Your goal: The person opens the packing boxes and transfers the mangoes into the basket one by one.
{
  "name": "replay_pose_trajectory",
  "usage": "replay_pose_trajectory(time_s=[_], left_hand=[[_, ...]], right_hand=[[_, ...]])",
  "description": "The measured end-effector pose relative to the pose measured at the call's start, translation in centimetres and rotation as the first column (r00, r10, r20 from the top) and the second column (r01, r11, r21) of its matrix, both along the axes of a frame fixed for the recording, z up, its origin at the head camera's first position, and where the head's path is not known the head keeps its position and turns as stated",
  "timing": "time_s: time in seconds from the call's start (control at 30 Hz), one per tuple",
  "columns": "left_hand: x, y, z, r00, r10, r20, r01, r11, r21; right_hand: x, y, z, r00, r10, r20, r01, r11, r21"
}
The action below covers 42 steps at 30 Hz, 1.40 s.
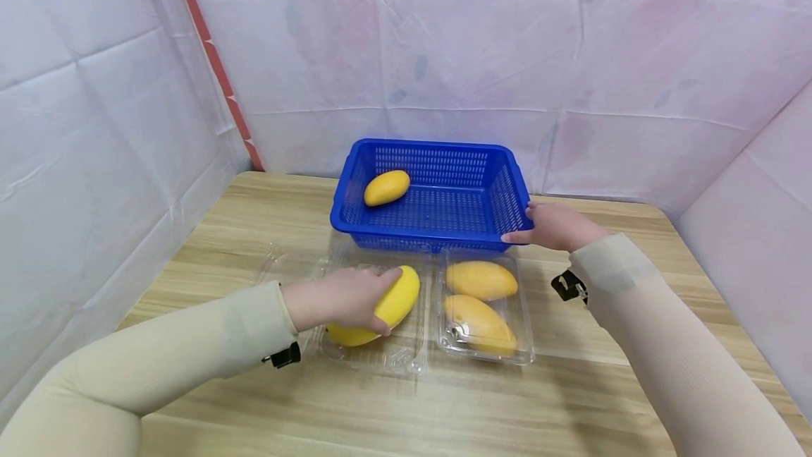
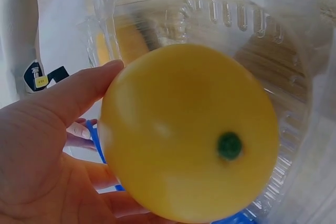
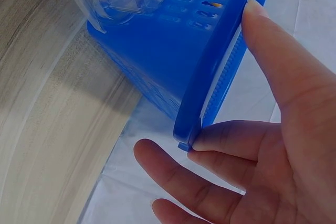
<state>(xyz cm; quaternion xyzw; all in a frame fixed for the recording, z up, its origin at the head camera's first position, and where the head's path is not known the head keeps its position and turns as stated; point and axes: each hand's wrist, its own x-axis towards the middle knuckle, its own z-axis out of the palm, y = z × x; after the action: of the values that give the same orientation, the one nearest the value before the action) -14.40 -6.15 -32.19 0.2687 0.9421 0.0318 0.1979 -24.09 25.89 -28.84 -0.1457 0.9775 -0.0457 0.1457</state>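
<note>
My left hand point(image 1: 352, 298) grips a bright yellow mango point(image 1: 401, 296) from above, over an open clear plastic clamshell box point(image 1: 406, 362). In the left wrist view, the thumb and fingers curl round one side of the mango point(image 2: 189, 129), whose green stem end faces the camera. At the near right corner of a blue plastic basket point(image 1: 419, 237), my right hand point(image 1: 558, 224) holds the rim between thumb and fingers, its other fingers loosely bent beneath. Inside the basket, on the left, lies another mango point(image 1: 387, 187).
Right of the open box stands a second clear box point(image 1: 528, 344) with two mangoes, one behind point(image 1: 482, 281) and one in front point(image 1: 478, 326). Both boxes are close to the basket's front. A cloth wall point(image 1: 444, 62) rises behind the wooden table point(image 1: 355, 415).
</note>
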Motion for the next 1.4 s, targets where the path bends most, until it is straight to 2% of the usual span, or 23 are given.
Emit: replay_pose_trajectory(time_s=[0.67,0.9,1.1,1.4], left_hand=[[-0.1,0.1,0.6,1.0,0.007,-0.001,-0.007,1.0,0.002],[-0.2,0.1,1.2,1.0,-0.001,-0.01,0.001,1.0,0.006],[-0.6,0.2,1.6,0.999,-0.02,-0.028,0.02,1.0,0.002],[-0.8,0.2,2.6,0.998,-0.047,-0.049,0.049,0.998,0.038]], right_hand=[[0.3,-0.2,0.2,1.0,-0.008,0.002,0.008,1.0,-0.016],[0.3,-0.2,0.1,1.0,-0.006,-0.002,0.006,1.0,-0.004],[0.4,-0.3,0.0,1.0,-0.007,-0.002,0.007,1.0,0.005],[0.6,-0.4,0.3,1.0,-0.028,0.012,0.028,1.0,0.004]])
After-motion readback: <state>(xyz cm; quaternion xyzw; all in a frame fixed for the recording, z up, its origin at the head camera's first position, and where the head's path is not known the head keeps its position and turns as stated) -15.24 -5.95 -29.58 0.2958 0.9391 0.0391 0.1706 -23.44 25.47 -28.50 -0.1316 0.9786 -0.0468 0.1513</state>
